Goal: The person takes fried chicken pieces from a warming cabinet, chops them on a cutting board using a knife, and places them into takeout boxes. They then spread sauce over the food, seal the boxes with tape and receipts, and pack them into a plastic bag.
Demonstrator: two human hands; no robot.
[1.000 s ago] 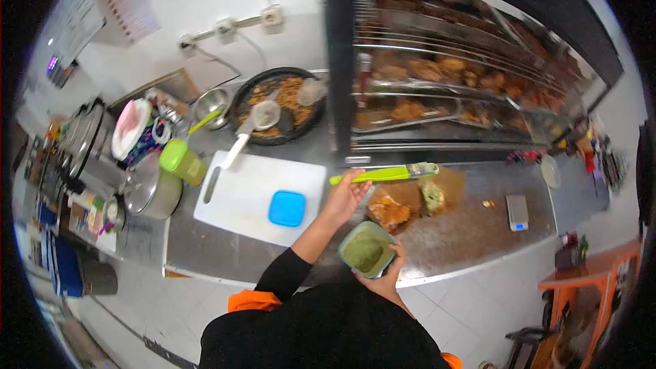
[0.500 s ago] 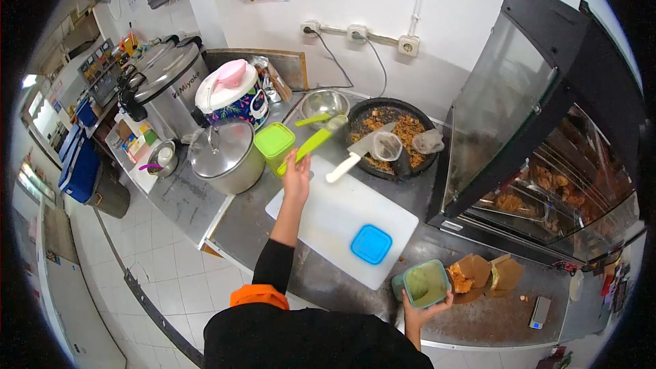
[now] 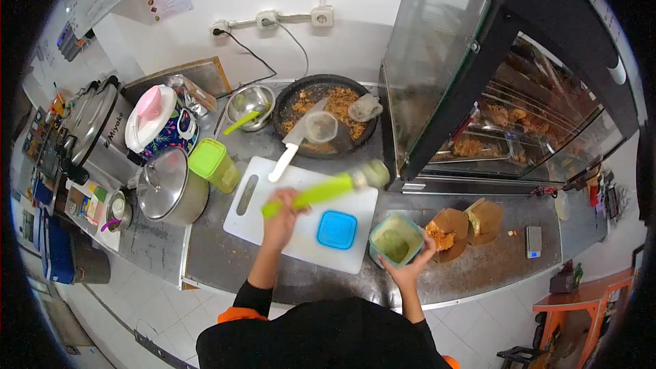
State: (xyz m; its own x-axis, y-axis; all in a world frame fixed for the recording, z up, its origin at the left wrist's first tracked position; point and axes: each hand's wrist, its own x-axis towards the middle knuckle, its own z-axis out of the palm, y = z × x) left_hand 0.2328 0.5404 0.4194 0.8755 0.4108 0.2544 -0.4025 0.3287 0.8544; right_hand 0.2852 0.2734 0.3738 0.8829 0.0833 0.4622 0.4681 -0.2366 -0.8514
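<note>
My left hand (image 3: 280, 222) is closed round the handle of a lime-green spatula (image 3: 324, 193), blurred by motion. Pale green residue coats its head, which points right, above the edge of the white cutting board (image 3: 263, 188). In my right hand (image 3: 408, 270) is an uncovered square container (image 3: 396, 240) with a thick pale green mixture inside, tilted slightly toward me at the counter's front. On the board between my hands lies a blue square lid (image 3: 337, 229). Just right of my right hand, a brown paper box (image 3: 449, 232) holds orange-brown food.
A knife (image 3: 294, 143) and a clear plastic cup lie across the dark pan (image 3: 328, 89) of minced food. At the left stand a lidded pot (image 3: 174, 188) and a green-lidded container (image 3: 212, 164). A glass display case (image 3: 444, 61) rises at the right, with a small scale (image 3: 533, 242) before it.
My left hand has moved away from the green-lidded container, over the board. The spatula has swung right, toward the container in my right hand. The camera view has turned right.
</note>
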